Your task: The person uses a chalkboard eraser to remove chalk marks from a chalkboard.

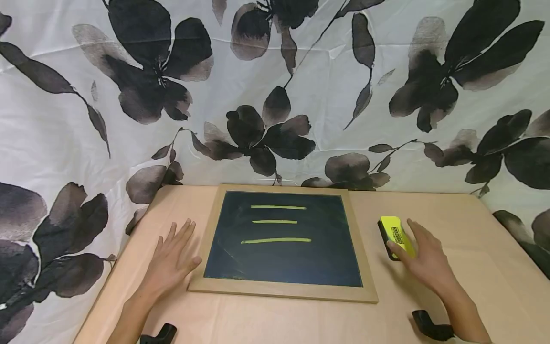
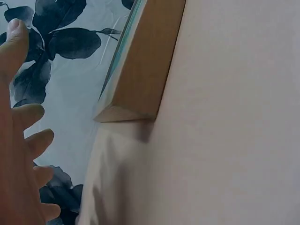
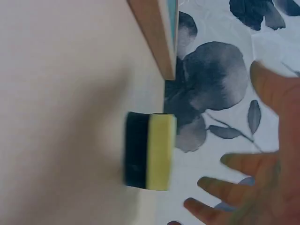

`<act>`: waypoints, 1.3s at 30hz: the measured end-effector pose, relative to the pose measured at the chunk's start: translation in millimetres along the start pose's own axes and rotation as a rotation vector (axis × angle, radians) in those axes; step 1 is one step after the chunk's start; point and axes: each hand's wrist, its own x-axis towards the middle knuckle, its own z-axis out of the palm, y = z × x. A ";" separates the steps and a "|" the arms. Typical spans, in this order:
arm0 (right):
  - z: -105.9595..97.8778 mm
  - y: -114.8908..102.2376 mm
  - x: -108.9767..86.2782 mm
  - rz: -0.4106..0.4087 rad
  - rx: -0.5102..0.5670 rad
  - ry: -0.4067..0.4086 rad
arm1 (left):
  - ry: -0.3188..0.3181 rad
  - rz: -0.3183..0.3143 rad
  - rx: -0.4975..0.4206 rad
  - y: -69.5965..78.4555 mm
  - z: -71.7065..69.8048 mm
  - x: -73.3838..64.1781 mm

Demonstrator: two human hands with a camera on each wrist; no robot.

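Note:
A chalkboard (image 1: 283, 265) in a pale wooden frame lies on the table, with three yellow-green lines (image 1: 277, 240) drawn across it. To its right is a yellow eraser (image 1: 396, 231) with a black underside. My right hand (image 1: 429, 263) hovers around the eraser's near right side, thumb and fingers spread. The right wrist view shows a gap between that hand (image 3: 276, 173) and the eraser (image 3: 159, 152). Left of the board, my left hand (image 1: 169, 265) has its fingers extended and holds nothing. In the left wrist view, the wooden frame (image 2: 145, 61) stands apart from its fingers.
The light wooden table (image 1: 283, 320) extends around the board. Behind and at the sides hangs a white cloth (image 1: 326, 86) printed with dark flowers. A black wrist mount (image 1: 431, 327) sits at the right wrist, another mount (image 1: 160, 334) at the left.

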 end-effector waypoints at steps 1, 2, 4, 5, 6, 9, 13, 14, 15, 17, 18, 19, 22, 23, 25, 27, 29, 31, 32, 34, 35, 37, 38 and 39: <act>2.7 2.2 0.8 0.018 0.018 0.015 | -0.001 0.000 -0.012 -1.2 2.5 -0.1; 5.4 4.3 1.4 0.032 0.029 0.034 | -0.003 0.002 -0.022 -2.2 5.1 -0.4; 10.7 8.7 1.6 0.060 0.041 0.061 | -0.012 0.007 -0.039 -4.0 10.5 -1.5; 13.1 10.6 1.7 0.069 0.043 0.073 | -0.016 0.010 -0.047 -5.2 13.0 -2.2; 15.3 12.3 1.7 0.079 0.052 0.079 | -0.019 0.014 -0.057 -6.1 15.4 -2.9; 21.0 15.5 2.7 0.106 0.078 0.069 | -0.017 0.011 -0.091 -8.7 20.5 -6.8; 22.4 19.9 2.8 0.148 0.118 0.044 | 0.000 0.017 -0.147 -8.3 26.4 -7.9; 22.8 20.3 3.1 0.153 0.119 0.043 | 0.003 0.020 -0.154 -8.0 27.5 -8.1; 23.3 20.6 3.2 0.155 0.123 0.040 | 0.005 0.024 -0.155 -7.8 28.5 -8.3; 24.8 20.7 3.5 0.153 0.122 0.042 | 0.008 0.033 -0.148 -7.2 30.3 -8.3; 25.8 21.0 3.9 0.147 0.122 0.043 | 0.006 0.036 -0.141 -7.1 31.1 -8.3; 26.8 20.7 4.2 0.142 0.118 0.046 | 0.005 0.040 -0.136 -6.7 31.8 -8.2; 29.3 19.6 4.4 0.142 0.107 0.041 | -0.004 0.048 -0.127 -5.7 33.5 -7.6; 29.9 19.5 4.5 0.142 0.101 0.042 | -0.011 0.049 -0.126 -5.4 34.1 -7.3; 30.7 18.3 3.9 0.149 0.099 0.046 | -0.024 0.050 -0.124 -5.2 34.8 -6.4; 31.5 17.7 3.8 0.158 0.104 0.051 | -0.037 0.047 -0.111 -5.5 34.6 -5.6; 32.4 17.9 3.9 0.161 0.105 0.064 | -0.050 0.039 -0.094 -5.6 34.6 -5.5; 32.9 17.9 4.2 0.160 0.104 0.076 | -0.056 0.027 -0.083 -5.6 34.5 -5.4; 33.1 17.9 4.5 0.159 0.101 0.081 | -0.057 0.019 -0.080 -5.7 34.5 -5.4; 33.6 18.0 4.6 0.152 0.097 0.088 | -0.055 0.006 -0.078 -5.8 34.8 -5.9; 34.0 18.0 4.4 0.149 0.094 0.091 | -0.052 0.003 -0.077 -5.9 35.1 -6.2; 34.3 17.5 4.8 0.141 0.091 0.095 | -0.046 -0.001 -0.076 -6.1 35.6 -6.8; 34.3 17.1 5.3 0.139 0.088 0.098 | -0.044 -0.001 -0.076 -6.5 35.9 -6.8; 34.4 16.5 6.1 0.140 0.086 0.102 | -0.043 0.001 -0.073 -6.8 36.1 -6.7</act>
